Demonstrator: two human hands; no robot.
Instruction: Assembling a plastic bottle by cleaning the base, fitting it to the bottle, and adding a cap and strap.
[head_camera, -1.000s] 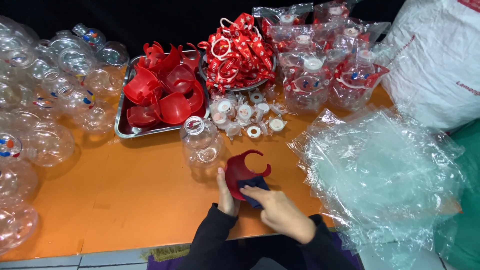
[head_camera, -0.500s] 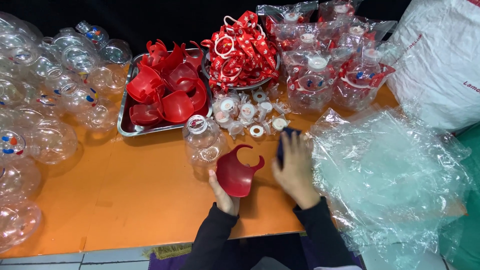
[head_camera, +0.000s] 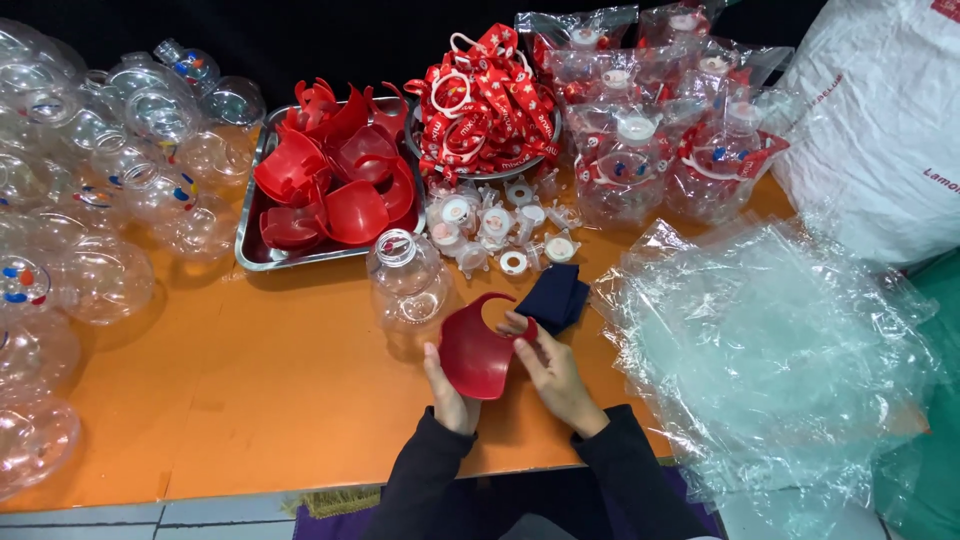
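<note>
Both hands hold a red curved plastic piece (head_camera: 476, 350) just above the orange table (head_camera: 260, 400). My left hand (head_camera: 447, 387) grips its lower left edge. My right hand (head_camera: 553, 373) grips its right edge near the notch. A clear plastic bottle-shaped globe (head_camera: 406, 283) stands upright just beyond the piece. A folded dark blue cloth (head_camera: 555, 297) lies on the table right of it, beyond my right hand.
A metal tray (head_camera: 250, 250) of red plastic pieces sits behind. A bowl of red lanyards (head_camera: 485, 105), several white caps (head_camera: 490, 225), bagged finished globes (head_camera: 650, 140), many clear globes (head_camera: 90, 220) at left, and a pile of clear bags (head_camera: 770, 350) at right.
My right hand set the dark blue cloth down on the table at right, then came back and took hold of the red piece, which the left hand kept holding.
</note>
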